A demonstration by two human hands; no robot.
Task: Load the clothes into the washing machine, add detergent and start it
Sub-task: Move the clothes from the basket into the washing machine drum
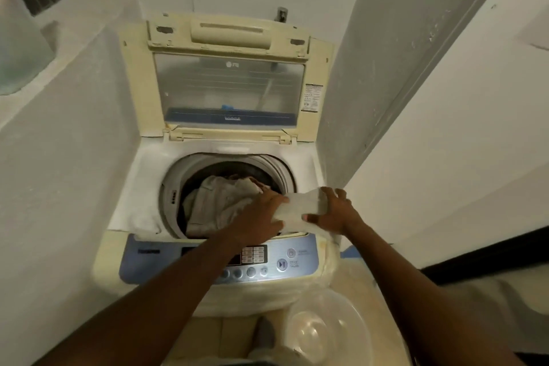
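Note:
A cream top-loading washing machine [142, 178] stands in front of me with its lid [228, 86] raised against the back wall. Light beige clothes [214, 202] lie inside the drum. Over the drum's front right rim, both hands hold a white rolled cloth [300, 208]. My left hand [261, 214] grips its left end and my right hand [332, 211] grips its right end. The blue control panel [285, 258] with buttons runs along the machine's front edge, partly hidden by my left forearm.
A clear plastic basin [323, 327] sits on the floor at the machine's front right. White walls close in on both sides, with a grey column [371, 68] at the right. A translucent container [17, 47] rests on the left ledge.

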